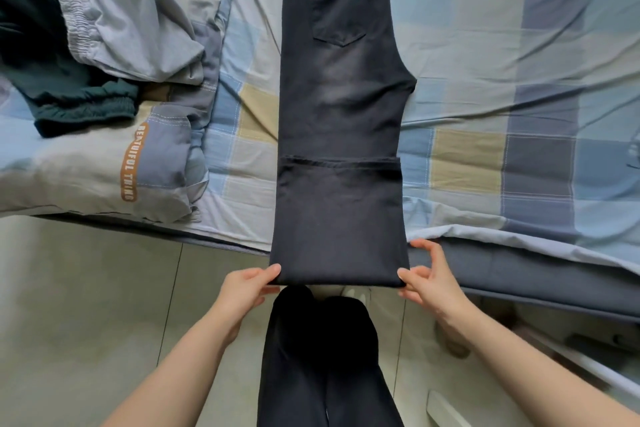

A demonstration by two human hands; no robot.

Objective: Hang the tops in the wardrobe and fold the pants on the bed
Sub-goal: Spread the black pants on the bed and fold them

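Dark grey jeans lie lengthwise on the checked bed sheet, legs together, back pocket up, waist at the far end. The leg ends are folded back over the legs, with the hems lying across near the knees. The near fold hangs past the bed's edge. My left hand pinches the left corner of that near fold. My right hand pinches the right corner, its other fingers spread.
A heap of clothes lies at the far left: light grey pants with an elastic waist and a dark green garment. A folded quilt with orange lettering sits under them. Tiled floor and my dark-trousered legs are below.
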